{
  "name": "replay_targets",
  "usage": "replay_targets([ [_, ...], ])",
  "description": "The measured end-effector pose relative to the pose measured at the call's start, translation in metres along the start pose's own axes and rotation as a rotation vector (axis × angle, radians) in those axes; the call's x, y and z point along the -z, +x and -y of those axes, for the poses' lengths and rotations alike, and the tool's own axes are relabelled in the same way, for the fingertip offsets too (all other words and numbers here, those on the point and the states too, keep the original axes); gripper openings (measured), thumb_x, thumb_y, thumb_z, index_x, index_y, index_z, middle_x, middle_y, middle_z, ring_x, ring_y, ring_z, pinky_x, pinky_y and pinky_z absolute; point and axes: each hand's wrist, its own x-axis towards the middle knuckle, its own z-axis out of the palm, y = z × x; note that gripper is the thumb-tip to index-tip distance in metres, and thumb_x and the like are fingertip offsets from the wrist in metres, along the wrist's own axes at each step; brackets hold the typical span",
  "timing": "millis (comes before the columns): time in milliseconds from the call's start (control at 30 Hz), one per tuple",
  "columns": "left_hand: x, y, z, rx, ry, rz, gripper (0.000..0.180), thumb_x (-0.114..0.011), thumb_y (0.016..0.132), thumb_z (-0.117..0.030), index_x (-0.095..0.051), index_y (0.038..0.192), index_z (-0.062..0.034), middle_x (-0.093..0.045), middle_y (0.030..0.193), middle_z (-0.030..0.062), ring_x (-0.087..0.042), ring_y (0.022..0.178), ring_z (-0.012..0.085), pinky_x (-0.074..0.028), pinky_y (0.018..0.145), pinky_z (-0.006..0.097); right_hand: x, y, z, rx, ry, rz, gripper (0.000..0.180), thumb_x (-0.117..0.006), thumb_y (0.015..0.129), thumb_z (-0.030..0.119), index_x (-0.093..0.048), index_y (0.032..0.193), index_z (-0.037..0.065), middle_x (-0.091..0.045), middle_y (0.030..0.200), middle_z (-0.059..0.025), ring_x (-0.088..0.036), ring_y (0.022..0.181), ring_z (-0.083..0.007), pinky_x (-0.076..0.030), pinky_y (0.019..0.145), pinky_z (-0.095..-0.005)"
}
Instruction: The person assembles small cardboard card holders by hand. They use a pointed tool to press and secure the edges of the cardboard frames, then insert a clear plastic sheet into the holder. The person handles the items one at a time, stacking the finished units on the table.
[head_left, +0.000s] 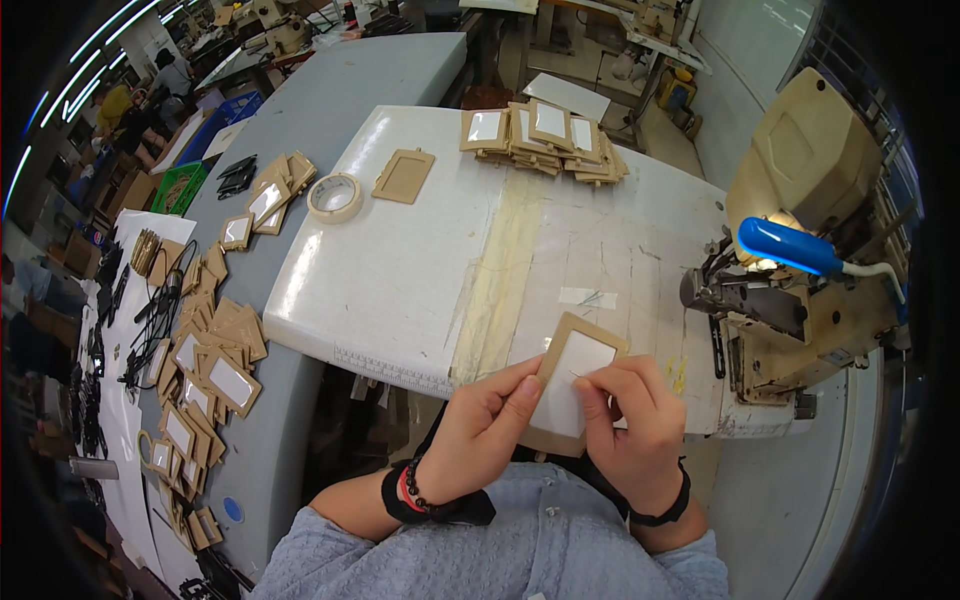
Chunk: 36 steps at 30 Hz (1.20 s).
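On my feed, the tan frame [570, 400] sits slanted at the counter's [400, 270] near edge, before the torso. My left hand [475, 430] has its grip pinching the frame's left side. My right hand [640, 420] has thumb and finger pressed together over the white window; I can't tell whether that grip pinches something thin. Beyond, I see a pile of frames [545, 140] and a tape roll [335, 198].

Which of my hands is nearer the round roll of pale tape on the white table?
Left. Your left hand is below and right of the roll in the picture; your right hand is farther right.
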Motion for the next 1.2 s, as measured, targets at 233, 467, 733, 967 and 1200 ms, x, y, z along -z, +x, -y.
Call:
replay_targets([
  [233, -0.003, 0.001, 0.004, -0.069, -0.073, 0.002, 0.038, -0.045, 0.101, -0.015, -0.048, 0.132, 0.0078, -0.063, 0.114, 0.0087, -0.055, 0.1, 0.008, -0.045, 0.087, 0.022, 0.001, -0.002, 0.008, 0.035, -0.036, -0.01, 0.013, -0.073, 0.074, 0.004, -0.064, 0.084, 0.005, -0.06, 0.08, -0.0074, -0.06, 0.056, -0.0215, -0.047, 0.047, -0.0309],
  [467, -0.003, -0.001, 0.004, -0.103, -0.045, 0.004, 0.037, -0.044, 0.101, -0.013, -0.047, 0.132, 0.0085, -0.063, 0.115, 0.0101, -0.055, 0.101, 0.0087, -0.046, 0.087, 0.022, -0.001, -0.001, 0.008, 0.061, -0.049, -0.007, 0.013, -0.073, 0.074, 0.006, -0.064, 0.085, 0.004, -0.059, 0.08, -0.0072, -0.06, 0.056, -0.0213, -0.047, 0.048, -0.0307],
  [733, -0.002, -0.004, 0.006, -0.073, 0.055, -0.019, 0.036, -0.045, 0.101, -0.01, -0.048, 0.132, 0.0081, -0.063, 0.113, 0.0098, -0.056, 0.099, 0.0082, -0.046, 0.086, 0.022, -0.001, 0.001, 0.008, 0.1, -0.068, 0.003, 0.014, -0.073, 0.075, 0.007, -0.064, 0.085, 0.004, -0.059, 0.08, -0.007, -0.059, 0.056, -0.0214, -0.046, 0.047, -0.0311],
  [967, -0.003, -0.006, 0.007, -0.064, 0.145, -0.028, 0.035, -0.046, 0.1, -0.009, -0.049, 0.131, 0.0077, -0.064, 0.112, 0.0087, -0.056, 0.098, 0.0075, -0.047, 0.084, 0.021, -0.005, 0.001, 0.008, 0.074, -0.011, -0.017, 0.011, -0.071, 0.077, 0.006, -0.064, 0.086, 0.004, -0.06, 0.08, -0.0079, -0.061, 0.058, -0.0228, -0.048, 0.048, -0.0306],
  [1200, -0.001, -0.004, 0.008, -0.057, 0.081, -0.024, 0.035, -0.048, 0.1, -0.01, -0.051, 0.13, 0.0058, -0.059, 0.097, 0.0034, -0.05, 0.086, 0.0053, -0.041, 0.073, 0.02, -0.01, 0.001, 0.007, -0.073, 0.203, -0.017, 0.008, -0.069, 0.081, 0.002, -0.062, 0.084, 0.001, -0.058, 0.078, -0.0106, -0.06, 0.057, -0.0217, -0.048, 0.048, -0.0288],
])
